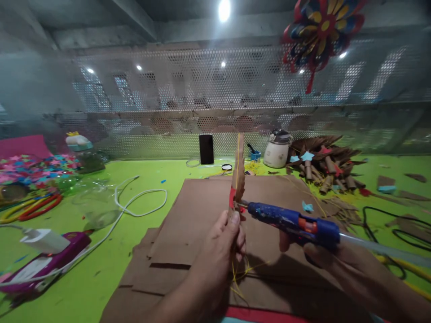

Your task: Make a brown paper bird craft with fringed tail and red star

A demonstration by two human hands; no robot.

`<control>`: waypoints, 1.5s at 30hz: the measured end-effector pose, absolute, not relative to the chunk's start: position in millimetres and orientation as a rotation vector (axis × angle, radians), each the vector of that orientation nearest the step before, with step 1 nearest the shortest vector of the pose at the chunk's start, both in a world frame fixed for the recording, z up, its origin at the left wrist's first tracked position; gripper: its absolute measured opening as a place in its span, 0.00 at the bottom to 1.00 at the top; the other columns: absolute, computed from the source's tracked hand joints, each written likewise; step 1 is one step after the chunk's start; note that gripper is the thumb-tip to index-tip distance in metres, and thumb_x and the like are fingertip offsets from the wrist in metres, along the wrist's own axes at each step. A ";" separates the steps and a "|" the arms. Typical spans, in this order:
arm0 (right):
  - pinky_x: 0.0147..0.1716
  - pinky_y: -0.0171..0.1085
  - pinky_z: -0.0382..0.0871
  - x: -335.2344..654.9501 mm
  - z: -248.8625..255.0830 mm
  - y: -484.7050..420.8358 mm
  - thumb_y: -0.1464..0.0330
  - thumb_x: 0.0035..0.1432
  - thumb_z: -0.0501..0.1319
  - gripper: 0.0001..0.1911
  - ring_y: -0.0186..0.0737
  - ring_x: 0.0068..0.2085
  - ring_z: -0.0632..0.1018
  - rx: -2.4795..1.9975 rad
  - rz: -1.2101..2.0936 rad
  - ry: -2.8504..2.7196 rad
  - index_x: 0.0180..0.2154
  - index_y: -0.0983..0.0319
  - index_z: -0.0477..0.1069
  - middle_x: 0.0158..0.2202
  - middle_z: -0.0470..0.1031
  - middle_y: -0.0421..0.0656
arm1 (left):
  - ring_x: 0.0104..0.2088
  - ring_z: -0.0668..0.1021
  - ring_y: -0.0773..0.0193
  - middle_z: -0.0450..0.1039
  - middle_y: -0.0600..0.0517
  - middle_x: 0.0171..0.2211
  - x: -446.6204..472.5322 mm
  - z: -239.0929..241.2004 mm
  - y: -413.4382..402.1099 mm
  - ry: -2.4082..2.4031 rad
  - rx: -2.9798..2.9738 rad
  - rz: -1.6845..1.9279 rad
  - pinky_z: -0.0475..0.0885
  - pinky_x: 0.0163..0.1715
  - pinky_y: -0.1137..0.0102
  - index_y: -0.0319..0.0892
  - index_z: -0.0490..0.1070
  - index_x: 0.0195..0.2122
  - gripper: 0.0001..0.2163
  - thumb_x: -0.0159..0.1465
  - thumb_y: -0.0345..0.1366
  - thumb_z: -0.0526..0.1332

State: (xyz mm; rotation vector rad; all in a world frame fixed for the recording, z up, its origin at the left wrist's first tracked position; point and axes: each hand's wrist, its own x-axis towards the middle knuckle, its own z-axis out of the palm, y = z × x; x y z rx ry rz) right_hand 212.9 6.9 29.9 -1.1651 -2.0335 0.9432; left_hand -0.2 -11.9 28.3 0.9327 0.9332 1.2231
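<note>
In the middle, my left hand pinches the lower end of an upright brown cardboard piece with a jagged right edge. A red band crosses this piece, and yellow string runs along it and dangles below my fingers. My right hand is wrapped round a blue hot glue gun with a clear glue stick out of its back. The gun's nozzle meets or nearly meets the cardboard piece near the red band; exact contact is hard to tell. Beneath both hands lie stacked brown cardboard sheets.
A pile of rolled cardboard pieces with stars stands back right, beside a lidded jar. A black phone-like slab leans at the back. Left are a white cable, purple power strip and coloured paper stars.
</note>
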 end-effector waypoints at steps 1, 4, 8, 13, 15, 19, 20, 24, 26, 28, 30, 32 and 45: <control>0.41 0.42 0.67 211.6 30.1 6.4 0.53 0.57 0.51 0.19 0.50 0.41 0.73 -1.176 0.933 -2.013 0.38 0.57 0.74 0.40 0.75 0.47 | 0.22 0.60 0.73 0.55 0.58 0.22 -0.4 28.1 -12.4 0.937 0.938 1.216 0.56 0.21 0.78 0.42 0.59 0.32 0.13 0.63 0.48 0.52; 0.39 0.42 0.67 208.2 30.7 4.3 0.51 0.56 0.52 0.20 0.49 0.39 0.73 -1.221 0.917 -1.968 0.36 0.57 0.74 0.37 0.75 0.47 | 0.22 0.60 0.73 0.55 0.58 0.22 -0.6 26.7 -13.0 0.947 0.947 1.199 0.55 0.20 0.78 0.43 0.58 0.31 0.14 0.62 0.48 0.52; 0.35 0.39 0.69 209.1 31.5 3.6 0.53 0.57 0.51 0.19 0.48 0.37 0.74 -1.209 0.886 -2.008 0.35 0.57 0.74 0.34 0.75 0.47 | 0.21 0.60 0.73 0.55 0.58 0.22 -0.2 25.9 -12.0 0.943 0.935 1.190 0.54 0.19 0.78 0.43 0.60 0.33 0.14 0.62 0.49 0.52; 0.28 0.36 0.68 209.9 34.2 5.7 0.52 0.58 0.49 0.20 0.43 0.30 0.73 -1.236 0.843 -2.049 0.31 0.57 0.73 0.29 0.74 0.45 | 0.21 0.60 0.73 0.55 0.58 0.22 -1.1 26.4 -10.2 0.962 0.968 1.194 0.55 0.20 0.78 0.43 0.61 0.32 0.13 0.62 0.48 0.53; 0.26 0.35 0.67 208.9 35.0 6.4 0.52 0.58 0.49 0.21 0.41 0.29 0.72 -1.235 0.859 -2.065 0.29 0.58 0.72 0.27 0.73 0.44 | 0.22 0.60 0.73 0.55 0.58 0.22 -1.7 26.1 -9.9 0.975 0.991 1.191 0.55 0.20 0.79 0.42 0.61 0.34 0.13 0.62 0.47 0.53; 0.26 0.35 0.65 208.2 33.5 6.6 0.53 0.58 0.50 0.20 0.41 0.29 0.71 -1.201 0.829 -2.045 0.28 0.59 0.72 0.28 0.73 0.44 | 0.22 0.60 0.73 0.55 0.58 0.23 -2.1 26.0 -10.0 0.977 1.028 1.180 0.56 0.20 0.79 0.42 0.60 0.34 0.12 0.63 0.47 0.52; 0.26 0.35 0.64 208.6 32.5 6.4 0.53 0.57 0.51 0.20 0.41 0.29 0.71 -1.197 0.824 -2.035 0.28 0.59 0.71 0.28 0.73 0.44 | 0.22 0.60 0.73 0.54 0.58 0.23 -2.1 26.3 -10.1 0.978 1.035 1.174 0.56 0.20 0.79 0.42 0.60 0.34 0.12 0.63 0.46 0.52; 0.27 0.37 0.64 210.6 29.2 6.6 0.53 0.58 0.50 0.19 0.42 0.30 0.71 -1.176 0.854 -2.051 0.29 0.59 0.70 0.27 0.72 0.44 | 0.21 0.58 0.74 0.53 0.59 0.21 -1.4 27.8 -10.3 0.986 1.047 1.166 0.54 0.18 0.80 0.42 0.59 0.33 0.12 0.64 0.46 0.51; 0.28 0.38 0.64 211.2 28.4 7.2 0.54 0.59 0.49 0.19 0.42 0.31 0.71 -1.171 0.875 -2.068 0.29 0.59 0.70 0.27 0.72 0.44 | 0.21 0.58 0.74 0.53 0.59 0.21 -0.9 28.1 -10.4 0.991 1.050 1.168 0.54 0.18 0.79 0.43 0.59 0.33 0.12 0.64 0.46 0.51; 0.29 0.37 0.65 211.7 27.6 7.6 0.54 0.59 0.49 0.19 0.42 0.32 0.71 -1.179 0.875 -2.063 0.30 0.59 0.70 0.28 0.71 0.44 | 0.21 0.58 0.73 0.53 0.59 0.21 -0.7 28.0 -10.3 0.992 1.047 1.171 0.55 0.18 0.79 0.43 0.59 0.33 0.12 0.63 0.46 0.51; 0.28 0.37 0.64 212.0 26.6 7.4 0.54 0.59 0.50 0.18 0.41 0.31 0.71 -1.205 0.857 -2.045 0.30 0.59 0.70 0.28 0.71 0.44 | 0.21 0.58 0.73 0.53 0.59 0.21 -0.7 27.6 -10.0 0.995 1.041 1.174 0.55 0.18 0.79 0.43 0.59 0.33 0.12 0.63 0.47 0.51; 0.27 0.36 0.64 212.2 25.4 6.7 0.54 0.58 0.51 0.18 0.41 0.31 0.71 -1.230 0.852 -2.025 0.30 0.60 0.70 0.28 0.71 0.44 | 0.21 0.60 0.73 0.54 0.58 0.22 -1.0 27.4 -9.9 0.998 1.042 1.174 0.55 0.19 0.80 0.42 0.60 0.33 0.12 0.63 0.47 0.51; 0.27 0.35 0.60 208.9 28.4 10.3 0.53 0.60 0.48 0.22 0.38 0.29 0.69 -1.187 0.813 -2.086 0.28 0.62 0.68 0.27 0.69 0.43 | 0.21 0.60 0.74 0.53 0.60 0.21 -2.9 24.2 -7.1 1.018 1.014 1.271 0.56 0.19 0.80 0.42 0.61 0.36 0.13 0.63 0.47 0.52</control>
